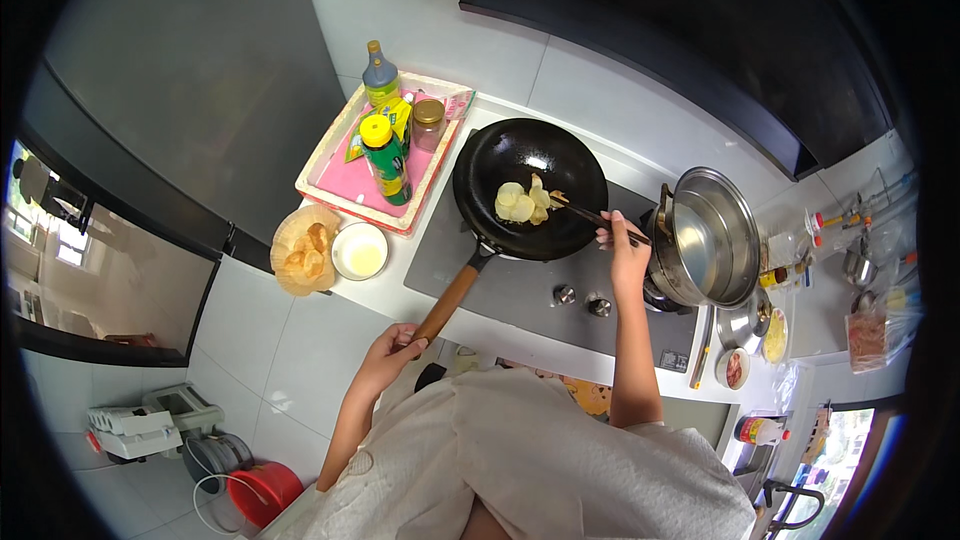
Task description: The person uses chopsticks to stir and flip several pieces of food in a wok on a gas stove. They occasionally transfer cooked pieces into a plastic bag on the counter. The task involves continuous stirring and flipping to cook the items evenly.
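My left hand [390, 360] grips the wooden handle [448, 301] of a black wok [491, 150] on the left part of the gas hob. In the wok lie pale, thin slices of food [517, 202], some browned at the edges. My right hand [625, 247] holds dark chopsticks [592, 217], whose tips touch a browned slice at the right of the pile. Beside the wok handle, on the counter's left end, stand a small white bowl [360, 251] with pale yellow contents and a paper liner [289, 240] holding browned crisp slices.
A large steel pot [705, 240] stands on the right burner. At the back left, a tray [322, 180] holds bottles and a jar [428, 126]. Right of the hob are a steel lid [739, 322], a bowl of meat [733, 369] and a yellow-handled tool [703, 352]. A range hood [637, 37] overhangs the rear.
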A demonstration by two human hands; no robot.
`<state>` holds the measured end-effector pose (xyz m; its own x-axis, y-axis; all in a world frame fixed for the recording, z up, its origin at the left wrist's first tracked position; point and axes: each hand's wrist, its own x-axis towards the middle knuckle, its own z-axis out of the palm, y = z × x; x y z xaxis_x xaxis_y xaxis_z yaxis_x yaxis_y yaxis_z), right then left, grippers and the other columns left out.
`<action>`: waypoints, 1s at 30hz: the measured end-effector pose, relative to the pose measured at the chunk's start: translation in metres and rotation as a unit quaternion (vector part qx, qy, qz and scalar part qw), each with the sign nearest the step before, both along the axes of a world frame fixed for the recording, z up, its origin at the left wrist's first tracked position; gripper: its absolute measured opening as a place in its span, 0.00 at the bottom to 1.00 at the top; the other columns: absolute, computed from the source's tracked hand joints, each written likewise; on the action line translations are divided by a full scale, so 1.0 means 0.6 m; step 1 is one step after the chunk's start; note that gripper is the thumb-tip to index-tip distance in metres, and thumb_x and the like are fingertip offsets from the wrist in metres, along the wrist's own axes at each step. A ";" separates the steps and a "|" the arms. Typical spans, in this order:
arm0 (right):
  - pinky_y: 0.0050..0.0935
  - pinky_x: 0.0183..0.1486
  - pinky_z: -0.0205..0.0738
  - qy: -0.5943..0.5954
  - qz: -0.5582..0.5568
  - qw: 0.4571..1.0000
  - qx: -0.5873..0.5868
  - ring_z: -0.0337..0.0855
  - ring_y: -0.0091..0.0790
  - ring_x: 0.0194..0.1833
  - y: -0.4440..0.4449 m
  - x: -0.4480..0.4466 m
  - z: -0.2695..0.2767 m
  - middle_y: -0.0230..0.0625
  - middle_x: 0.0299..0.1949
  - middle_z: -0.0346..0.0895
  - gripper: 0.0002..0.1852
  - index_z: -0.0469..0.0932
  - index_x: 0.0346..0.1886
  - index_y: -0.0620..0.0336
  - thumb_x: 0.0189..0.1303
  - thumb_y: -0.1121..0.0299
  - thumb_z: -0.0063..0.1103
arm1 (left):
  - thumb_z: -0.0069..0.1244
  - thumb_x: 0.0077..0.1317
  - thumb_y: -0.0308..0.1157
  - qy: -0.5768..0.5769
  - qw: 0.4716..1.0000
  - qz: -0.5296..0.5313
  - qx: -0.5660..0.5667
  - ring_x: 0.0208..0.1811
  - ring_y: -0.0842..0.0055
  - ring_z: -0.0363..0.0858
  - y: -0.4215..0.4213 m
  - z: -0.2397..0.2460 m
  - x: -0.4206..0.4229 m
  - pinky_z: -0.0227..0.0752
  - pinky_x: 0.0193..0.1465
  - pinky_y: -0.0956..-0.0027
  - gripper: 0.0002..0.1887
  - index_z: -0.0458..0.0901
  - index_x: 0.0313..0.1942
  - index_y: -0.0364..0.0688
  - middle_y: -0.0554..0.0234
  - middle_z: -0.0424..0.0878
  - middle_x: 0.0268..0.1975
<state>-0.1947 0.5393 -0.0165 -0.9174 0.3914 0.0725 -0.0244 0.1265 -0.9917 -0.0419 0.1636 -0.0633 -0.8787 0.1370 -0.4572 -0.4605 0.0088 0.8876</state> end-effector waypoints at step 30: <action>0.38 0.40 0.74 0.107 0.205 0.848 0.477 0.77 0.42 0.35 -0.055 -0.020 0.054 0.40 0.31 0.77 0.13 0.84 0.46 0.63 0.63 0.65 0.64 | 0.54 0.70 0.35 -0.010 1.000 0.017 0.019 0.42 0.84 0.78 -0.021 0.005 0.012 0.69 0.46 0.78 0.17 0.76 0.56 0.39 0.69 0.84 0.42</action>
